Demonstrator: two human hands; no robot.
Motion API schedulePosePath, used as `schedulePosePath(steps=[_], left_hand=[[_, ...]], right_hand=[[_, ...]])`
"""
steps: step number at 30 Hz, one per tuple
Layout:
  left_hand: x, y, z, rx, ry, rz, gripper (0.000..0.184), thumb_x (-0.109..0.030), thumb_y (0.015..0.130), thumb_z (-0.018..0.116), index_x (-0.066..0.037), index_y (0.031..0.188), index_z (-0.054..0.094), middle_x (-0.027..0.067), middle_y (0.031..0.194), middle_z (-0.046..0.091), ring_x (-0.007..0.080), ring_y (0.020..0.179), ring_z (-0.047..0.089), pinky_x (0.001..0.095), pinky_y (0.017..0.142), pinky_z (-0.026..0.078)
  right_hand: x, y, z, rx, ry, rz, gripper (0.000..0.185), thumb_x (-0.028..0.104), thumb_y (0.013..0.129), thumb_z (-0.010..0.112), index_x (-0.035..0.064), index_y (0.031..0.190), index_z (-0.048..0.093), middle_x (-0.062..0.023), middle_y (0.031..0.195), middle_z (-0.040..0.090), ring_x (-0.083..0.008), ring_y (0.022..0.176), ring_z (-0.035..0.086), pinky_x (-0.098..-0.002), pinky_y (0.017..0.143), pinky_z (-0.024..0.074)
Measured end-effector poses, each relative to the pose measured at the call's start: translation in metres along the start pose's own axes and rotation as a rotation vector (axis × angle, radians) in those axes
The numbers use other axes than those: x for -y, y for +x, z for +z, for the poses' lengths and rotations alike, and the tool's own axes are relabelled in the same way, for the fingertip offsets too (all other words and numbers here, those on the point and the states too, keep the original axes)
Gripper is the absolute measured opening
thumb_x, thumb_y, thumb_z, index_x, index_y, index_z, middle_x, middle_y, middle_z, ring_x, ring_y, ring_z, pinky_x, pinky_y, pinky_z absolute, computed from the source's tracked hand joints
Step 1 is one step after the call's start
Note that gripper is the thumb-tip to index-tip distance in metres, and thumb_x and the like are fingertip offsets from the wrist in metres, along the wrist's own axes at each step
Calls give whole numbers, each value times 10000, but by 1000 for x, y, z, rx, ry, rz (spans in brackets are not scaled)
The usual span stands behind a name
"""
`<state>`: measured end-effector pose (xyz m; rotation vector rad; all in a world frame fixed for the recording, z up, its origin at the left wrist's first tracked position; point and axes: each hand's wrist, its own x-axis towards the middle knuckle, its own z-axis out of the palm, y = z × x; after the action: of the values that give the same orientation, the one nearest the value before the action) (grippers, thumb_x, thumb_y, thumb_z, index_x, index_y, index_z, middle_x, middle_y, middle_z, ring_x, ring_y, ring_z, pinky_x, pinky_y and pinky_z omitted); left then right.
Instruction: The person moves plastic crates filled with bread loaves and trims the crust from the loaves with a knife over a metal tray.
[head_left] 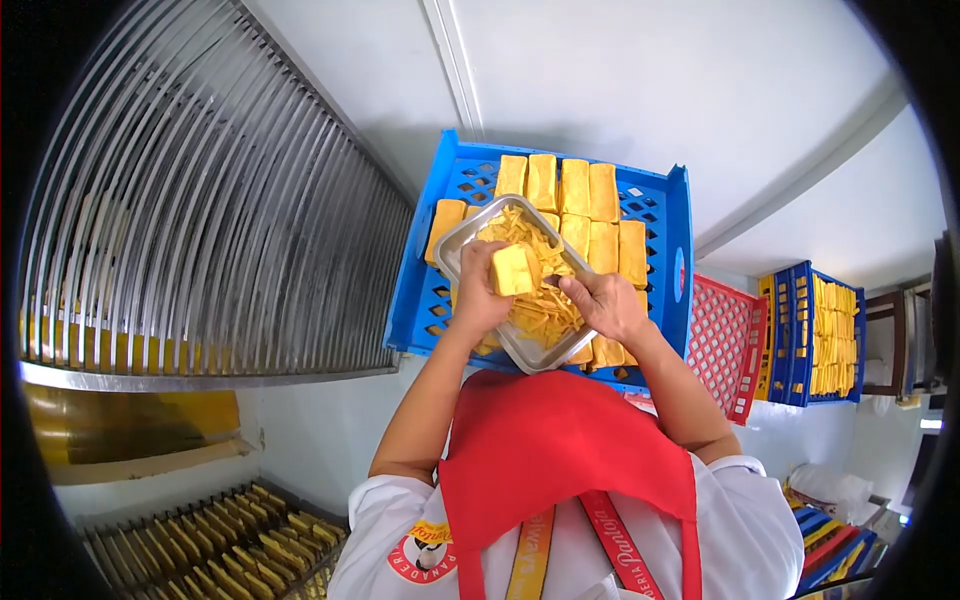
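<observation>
Yellow block (512,272) is gripped in the left hand (480,290), fingers wrapped round its side, above the middle of the blue crate (680,235). Right hand (615,305) is narrow, pinched on a slim dark item (553,281) beside the block; too small to identify for sure, possibly a blade.

Metal tray (545,360) is set over the blocks (603,192) in the crate, slanted from its far left toward its near side. Thin yellow strips (548,318) are contained in it. Block is probably held over the tray so loose bits get caught; tray is presumably put there for short reach, with the blocks as support.

Orientation: a smooth pale face of the held block is turned up to the camera. Its long axis looks foreshortened, seemingly near the line of sight; exact tilt cannot be told. Crate blocks are laid flat, long axes running near side to far side.
</observation>
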<state>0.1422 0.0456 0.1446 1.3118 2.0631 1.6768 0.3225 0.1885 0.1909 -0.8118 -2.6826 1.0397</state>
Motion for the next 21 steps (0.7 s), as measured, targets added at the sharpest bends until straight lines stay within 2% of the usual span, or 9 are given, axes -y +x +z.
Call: schedulePosePath(steps=[6, 8, 9, 11, 15, 17, 18, 20, 21], left_hand=[[-20, -5, 3, 117, 36, 40, 633, 66, 627, 748, -111, 1210, 576, 145, 1162, 461, 344, 1140, 493, 382, 1012, 419], [-25, -5, 3, 124, 30, 51, 625, 66, 634, 742, -107, 1211, 576, 145, 1163, 462, 344, 1135, 492, 389, 1008, 419], [-30, -5, 5, 78, 60, 64, 615, 64, 643, 734, -102, 1213, 576, 147, 1164, 462, 346, 1132, 492, 397, 995, 425], [-34, -7, 10, 37, 92, 79, 605, 62, 652, 726, -97, 1216, 576, 149, 1166, 461, 348, 1129, 491, 404, 981, 430], [-25, -17, 19, -163, 271, 146, 613, -1, 654, 738, -94, 1238, 574, 159, 1187, 458, 368, 1122, 478, 434, 976, 410], [-17, -21, 21, -203, 337, 172, 623, -33, 654, 749, -98, 1248, 573, 162, 1194, 457, 369, 1114, 475, 446, 973, 398], [-12, -23, 20, -226, 406, 234, 631, -70, 657, 761, -111, 1258, 570, 159, 1191, 455, 353, 1092, 472, 457, 967, 382], [-8, -23, 19, -243, 472, 299, 641, -106, 661, 773, -123, 1267, 566, 156, 1188, 453, 337, 1071, 470, 469, 960, 365], [-6, -22, 19, -249, 493, 329, 645, -118, 664, 776, -133, 1273, 564, 152, 1181, 450, 320, 1052, 464, 473, 946, 357]], right_hand=[[9, 5, -1, -79, -52, -86, 535, 531, 985, 474, 85, 778, 687, -218, 681, 636, -435, 696, 638, -530, 626, 503], [5, 5, 3, -69, -39, -140, 497, 488, 1009, 465, 72, 922, 722, -229, 697, 632, -423, 680, 631, -498, 605, 491], [6, 4, 5, -69, -38, -140, 497, 488, 1009, 465, 72, 922, 722, -229, 697, 632, -423, 680, 631, -498, 605, 491], [10, -1, 11, -98, 62, -41, 579, 526, 1011, 451, 25, 837, 683, -205, 638, 601, -379, 625, 632, -469, 593, 484], [11, -7, 26, -78, 306, 145, 573, 528, 1007, 445, 35, 902, 717, -253, 722, 639, -418, 713, 658, -491, 641, 510], [17, -12, 28, -92, 478, 134, 639, 555, 1010, 429, -6, 846, 686, -202, 629, 615, -320, 571, 635, -434, 543, 483], [18, -12, 27, -98, 482, 139, 639, 555, 1010, 429, -6, 846, 686, -202, 629, 615, -320, 571, 635, -434, 543, 483], [19, -13, 25, 146, 720, 324, 670, 583, 1008, 419, 1, 748, 625, -93, 563, 551, -195, 468, 539, -358, 454, 426], [22, -14, 23, 142, 723, 327, 670, 583, 1008, 419, 1, 748, 625, -93, 563, 551, -195, 468, 539, -358, 454, 426]])
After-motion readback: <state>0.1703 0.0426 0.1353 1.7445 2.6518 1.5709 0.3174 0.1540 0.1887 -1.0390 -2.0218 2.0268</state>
